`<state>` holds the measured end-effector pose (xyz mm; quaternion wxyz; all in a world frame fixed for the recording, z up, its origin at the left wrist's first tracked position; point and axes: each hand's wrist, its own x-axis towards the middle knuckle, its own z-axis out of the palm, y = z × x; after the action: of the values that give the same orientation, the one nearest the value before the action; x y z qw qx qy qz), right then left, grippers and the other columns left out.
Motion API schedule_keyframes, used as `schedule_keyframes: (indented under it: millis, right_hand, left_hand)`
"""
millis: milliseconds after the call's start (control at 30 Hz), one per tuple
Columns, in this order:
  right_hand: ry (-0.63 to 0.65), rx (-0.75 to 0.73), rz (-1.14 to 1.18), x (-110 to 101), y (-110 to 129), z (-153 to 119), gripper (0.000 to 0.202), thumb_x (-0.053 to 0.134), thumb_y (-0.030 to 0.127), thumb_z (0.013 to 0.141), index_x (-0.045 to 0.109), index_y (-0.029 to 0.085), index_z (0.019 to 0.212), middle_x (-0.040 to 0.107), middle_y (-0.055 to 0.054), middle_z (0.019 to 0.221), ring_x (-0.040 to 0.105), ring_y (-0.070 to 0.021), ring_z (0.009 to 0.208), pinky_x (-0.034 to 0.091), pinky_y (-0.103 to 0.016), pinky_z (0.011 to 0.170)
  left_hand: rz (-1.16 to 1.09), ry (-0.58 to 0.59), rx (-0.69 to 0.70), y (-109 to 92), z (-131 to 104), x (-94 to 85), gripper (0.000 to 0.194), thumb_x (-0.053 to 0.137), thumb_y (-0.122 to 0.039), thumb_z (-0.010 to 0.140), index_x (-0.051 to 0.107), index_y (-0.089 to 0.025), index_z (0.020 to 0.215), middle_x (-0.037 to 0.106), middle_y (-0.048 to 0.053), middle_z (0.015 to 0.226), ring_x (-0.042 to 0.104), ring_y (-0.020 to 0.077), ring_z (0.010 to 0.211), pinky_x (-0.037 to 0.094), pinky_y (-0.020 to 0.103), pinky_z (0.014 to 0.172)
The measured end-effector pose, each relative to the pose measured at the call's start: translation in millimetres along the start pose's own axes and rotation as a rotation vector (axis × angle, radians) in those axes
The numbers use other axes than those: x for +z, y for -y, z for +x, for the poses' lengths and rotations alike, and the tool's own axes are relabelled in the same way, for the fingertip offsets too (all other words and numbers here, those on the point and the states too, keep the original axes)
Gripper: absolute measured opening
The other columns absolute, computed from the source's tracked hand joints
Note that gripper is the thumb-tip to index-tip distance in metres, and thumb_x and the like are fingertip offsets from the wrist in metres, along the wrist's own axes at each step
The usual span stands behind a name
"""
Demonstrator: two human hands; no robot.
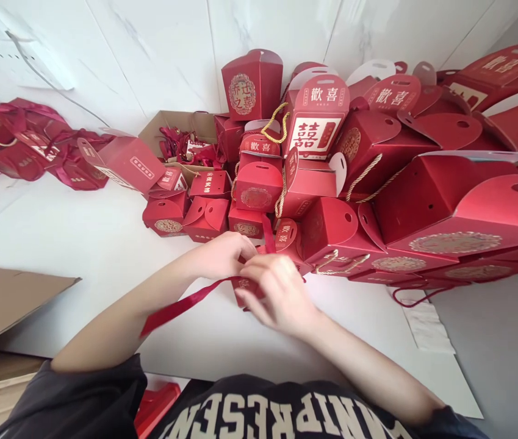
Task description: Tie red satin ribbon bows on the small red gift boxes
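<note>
My two hands meet over a small red gift box [243, 292] near the middle of the white floor. My left hand [222, 255] pinches a red ribbon [180, 308] at the top of the box; the ribbon's loose end trails down-left across my forearm. My right hand [279, 294] covers the box's right side, with its fingers closed on the ribbon and box. Most of the box is hidden under both hands.
A large heap of red gift boxes [377, 177] with gold print and rope handles lies right behind my hands. An open cardboard carton [180, 125] holds ribbons. Red bags [21, 146] lie at the far left, and flat cardboard [7, 299] lies near left.
</note>
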<state>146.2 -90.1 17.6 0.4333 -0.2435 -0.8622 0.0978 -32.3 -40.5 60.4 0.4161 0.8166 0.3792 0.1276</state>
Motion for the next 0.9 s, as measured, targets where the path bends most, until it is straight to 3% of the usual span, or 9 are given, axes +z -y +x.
schedule_keyframes:
  millis: [100, 167, 233, 400, 533, 633, 733, 800, 900]
  right_hand:
    - [0.127, 0.242, 0.030, -18.3, -17.2, -5.9, 0.023, 0.062, 0.034, 0.092, 0.058, 0.017, 0.106, 0.066, -0.010, 0.103, 0.059, -0.0245, 0.098, 0.045, -0.039, 0.086]
    - [0.202, 0.297, 0.083, -24.2, -25.4, -8.4, 0.015, 0.057, 0.033, 0.096, 0.059, 0.018, 0.093, 0.064, -0.005, 0.086, 0.058, -0.0207, 0.083, 0.045, -0.035, 0.079]
    - [0.236, 0.320, 0.156, -27.0, -29.0, -8.5, 0.020, 0.052, 0.030, 0.099, 0.058, 0.019, 0.083, 0.059, -0.003, 0.076, 0.054, -0.0176, 0.074, 0.044, -0.031, 0.073]
    - [0.226, 0.370, 0.280, -26.5, -27.4, -4.2, 0.021, 0.050, 0.025, 0.099, 0.062, 0.018, 0.083, 0.063, -0.003, 0.078, 0.056, -0.0153, 0.072, 0.046, -0.028, 0.071]
    - [0.134, 0.385, 0.308, -22.0, -28.0, -7.9, 0.015, 0.055, 0.022, 0.097, 0.067, 0.018, 0.090, 0.068, -0.003, 0.082, 0.062, -0.0147, 0.074, 0.049, -0.027, 0.071]
    - [0.030, 0.289, 0.365, -21.8, -30.9, -14.7, 0.013, 0.057, 0.019, 0.095, 0.069, 0.019, 0.099, 0.071, -0.005, 0.091, 0.066, -0.0149, 0.081, 0.054, -0.027, 0.074]
    - [0.088, 0.053, 0.310, -25.6, -33.8, -20.3, 0.013, 0.059, 0.018, 0.094, 0.069, 0.018, 0.101, 0.071, -0.007, 0.092, 0.066, -0.0162, 0.084, 0.055, -0.029, 0.075]
    - [0.190, -0.074, 0.232, -29.0, -34.9, -21.9, 0.013, 0.057, 0.018, 0.095, 0.069, 0.018, 0.101, 0.072, -0.008, 0.095, 0.066, -0.0174, 0.086, 0.054, -0.031, 0.075]
    - [0.274, -0.151, 0.124, -32.6, -34.7, -22.0, 0.016, 0.053, 0.015, 0.096, 0.067, 0.017, 0.104, 0.074, -0.010, 0.105, 0.067, -0.0193, 0.095, 0.054, -0.034, 0.078]
  left_hand:
    - [0.115, 0.023, -0.069, -10.5, -3.6, -3.5, 0.018, 0.065, -0.025, 0.080, 0.073, -0.017, 0.066, 0.061, 0.002, 0.082, 0.058, 0.0142, 0.078, 0.041, 0.024, 0.071]
    - [0.168, 0.024, -0.134, -17.6, -5.6, -5.9, 0.022, 0.065, -0.030, 0.081, 0.071, -0.018, 0.063, 0.055, 0.001, 0.081, 0.053, 0.0123, 0.072, 0.038, 0.024, 0.066]
    - [0.164, 0.062, -0.195, -24.7, -6.6, -8.8, 0.027, 0.064, -0.032, 0.081, 0.066, -0.017, 0.058, 0.050, 0.000, 0.073, 0.048, 0.0112, 0.063, 0.033, 0.024, 0.058]
    - [0.126, 0.197, -0.308, -38.5, -2.0, -17.8, 0.025, 0.062, -0.024, 0.079, 0.057, -0.017, 0.055, 0.050, -0.003, 0.055, 0.039, 0.0097, 0.049, 0.022, 0.026, 0.049]
    - [0.039, 0.360, -0.399, -31.5, 7.2, -25.0, 0.022, 0.062, -0.027, 0.080, 0.064, -0.017, 0.060, 0.067, -0.001, 0.062, 0.051, 0.0103, 0.053, 0.029, 0.024, 0.047]
    - [-0.172, 0.476, -0.423, -15.1, 13.2, -30.2, 0.014, 0.067, -0.029, 0.079, 0.075, -0.018, 0.077, 0.077, 0.002, 0.079, 0.067, 0.0146, 0.072, 0.047, 0.022, 0.064]
    - [-0.320, 0.529, -0.450, -0.1, 16.6, -33.5, 0.020, 0.071, -0.029, 0.077, 0.078, -0.017, 0.091, 0.079, 0.007, 0.089, 0.072, 0.0181, 0.080, 0.053, 0.029, 0.081]
    - [-0.363, 0.542, -0.469, 5.0, 17.6, -33.2, 0.022, 0.072, -0.029, 0.076, 0.079, -0.016, 0.092, 0.079, 0.008, 0.088, 0.072, 0.0181, 0.077, 0.055, 0.030, 0.080]
    - [-0.372, 0.506, -0.468, 4.6, 17.8, -29.3, 0.019, 0.072, -0.029, 0.075, 0.079, -0.017, 0.088, 0.078, 0.007, 0.084, 0.071, 0.0163, 0.074, 0.052, 0.025, 0.068]
